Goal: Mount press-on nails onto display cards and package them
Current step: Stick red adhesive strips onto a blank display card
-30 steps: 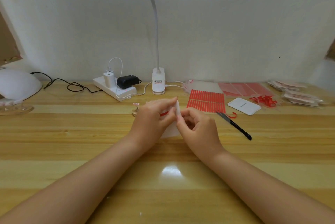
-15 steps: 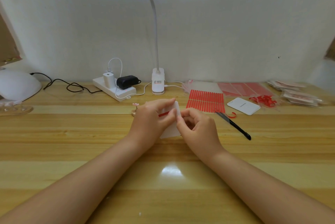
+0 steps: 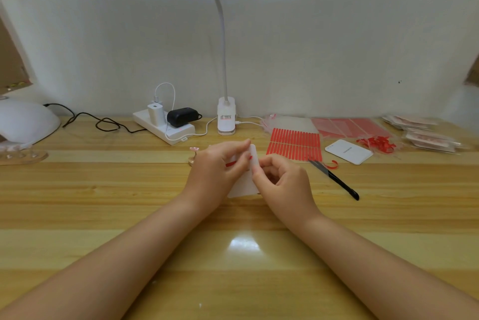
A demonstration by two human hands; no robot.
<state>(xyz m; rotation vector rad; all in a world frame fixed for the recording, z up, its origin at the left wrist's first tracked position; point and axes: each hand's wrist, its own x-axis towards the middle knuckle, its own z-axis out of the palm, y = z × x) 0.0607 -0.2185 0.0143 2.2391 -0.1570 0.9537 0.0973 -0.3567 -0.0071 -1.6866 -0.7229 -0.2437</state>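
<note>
2 hands (image 3: 248, 172) grip 1 card (image 3: 252, 157), seemingly.

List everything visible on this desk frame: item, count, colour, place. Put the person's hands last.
display card: one, white, centre, held upright between both hands
red strip: one, at the left hand's fingers
strip sheet: one, red strips in two rows, right of centre
tweezers: one, black, right of the hands
small card: one, white, right
loose red bits: a pile, far right
clear packets: several, pinkish, far right edge
desk lamp: one, white, back centre
power strip: one, white, with two plugs, back left
domed device: one, white, far left
left hand: grip on the card
right hand: pinching the card's edge
</note>
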